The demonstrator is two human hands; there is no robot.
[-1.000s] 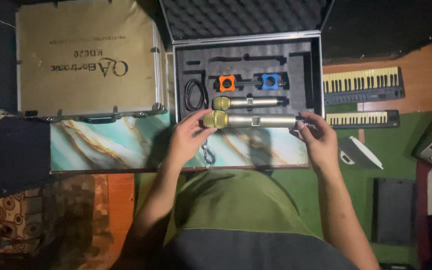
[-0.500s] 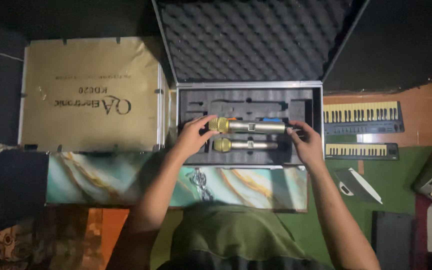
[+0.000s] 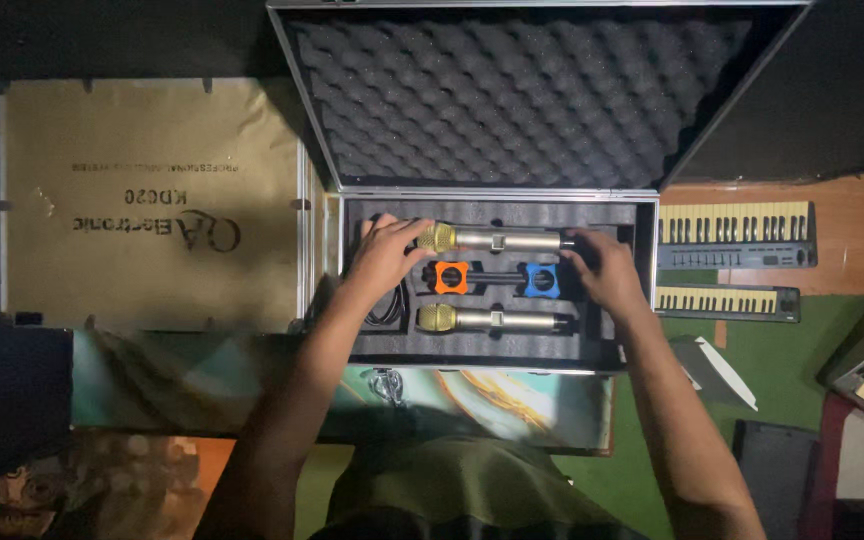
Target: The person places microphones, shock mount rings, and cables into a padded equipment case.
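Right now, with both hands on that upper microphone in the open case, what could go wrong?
The upper microphone is held at both ends, left hand by its gold head, right hand at its tail; if it sits crooked in the foam slot, it may not seat properly. The orange ring and blue ring lie close below and could be knocked loose. The black cable beside the left wrist could snag.

Open case (image 3: pixel 649 290) at centre, its lid (image 3: pixel 512 95) raised behind. In the case: far microphone (image 3: pixel 497 240), near microphone (image 3: pixel 492 320), two rings (image 3: pixel 450 277) between them, coiled cable (image 3: pixel 389 308) at left. Left hand (image 3: pixel 387 255) and right hand (image 3: pixel 607 270) at the far microphone's ends. Cardboard box (image 3: pixel 152 200) lies left; keyboards (image 3: pixel 732 235) right.
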